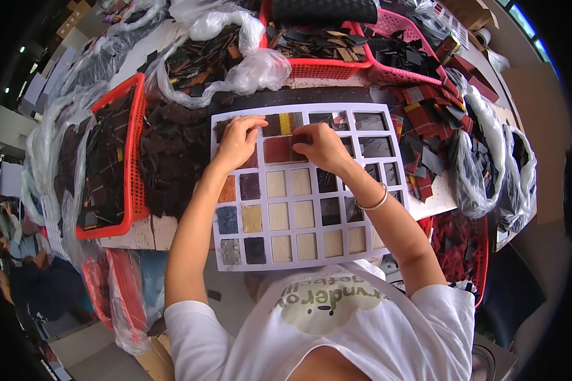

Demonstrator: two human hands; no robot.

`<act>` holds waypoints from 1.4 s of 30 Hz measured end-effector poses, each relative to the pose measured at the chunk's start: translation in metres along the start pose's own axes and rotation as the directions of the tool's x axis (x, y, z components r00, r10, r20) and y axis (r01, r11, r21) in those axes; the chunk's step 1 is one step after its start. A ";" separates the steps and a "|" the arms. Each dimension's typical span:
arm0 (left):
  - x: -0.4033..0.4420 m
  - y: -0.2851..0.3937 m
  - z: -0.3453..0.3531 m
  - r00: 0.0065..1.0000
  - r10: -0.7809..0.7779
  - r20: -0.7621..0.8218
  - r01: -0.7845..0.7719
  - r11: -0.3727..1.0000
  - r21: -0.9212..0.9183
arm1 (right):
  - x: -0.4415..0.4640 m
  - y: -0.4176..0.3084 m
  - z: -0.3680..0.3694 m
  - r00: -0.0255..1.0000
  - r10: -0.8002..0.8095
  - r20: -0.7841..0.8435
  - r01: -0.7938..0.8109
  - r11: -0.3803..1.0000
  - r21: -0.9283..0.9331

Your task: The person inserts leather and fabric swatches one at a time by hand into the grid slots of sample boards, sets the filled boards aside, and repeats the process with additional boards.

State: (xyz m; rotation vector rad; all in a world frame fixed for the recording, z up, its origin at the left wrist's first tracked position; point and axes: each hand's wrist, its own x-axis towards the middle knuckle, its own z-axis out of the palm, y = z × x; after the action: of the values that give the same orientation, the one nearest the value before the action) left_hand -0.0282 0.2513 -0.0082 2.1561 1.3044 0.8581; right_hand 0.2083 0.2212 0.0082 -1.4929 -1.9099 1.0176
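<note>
A white sample board with rows of square windows lies in front of me, some filled with coloured swatches, others pale or black. My left hand rests over its upper left, fingers bent and pressed together above a dark swatch; what is under the fingertips is hidden. My right hand is closed, its thumb and fingers pinching at the right edge of a reddish-brown swatch in the second row. Just above that swatch lies a dark piece with a yellow stripe.
Red baskets of dark swatches stand at the left and back, beside a pink basket. Loose dark pieces pile up left of the board, red plaid pieces right of it. Clear plastic bags lie around. People sit at far left.
</note>
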 end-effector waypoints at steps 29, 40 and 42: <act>0.005 0.058 0.052 0.888 -0.087 0.452 -0.181 0.838 0.516 | -0.145 0.089 -0.138 0.805 0.265 -0.531 -0.003 0.896 0.443; 0.002 0.052 0.029 0.975 0.078 0.209 -0.075 0.997 -0.022 | -0.244 0.302 -0.331 0.351 0.065 -0.934 -0.724 0.651 -0.227; -0.006 0.055 0.021 0.971 0.177 0.161 -0.198 0.973 0.122 | -0.261 0.346 -0.350 0.531 0.188 -0.826 -0.652 0.714 -0.256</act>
State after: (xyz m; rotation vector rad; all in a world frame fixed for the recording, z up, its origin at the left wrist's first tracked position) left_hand 0.0181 0.2199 0.0124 2.4316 1.1278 0.6783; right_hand 0.7484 0.0972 -0.0488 -2.3371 -1.2070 -0.1348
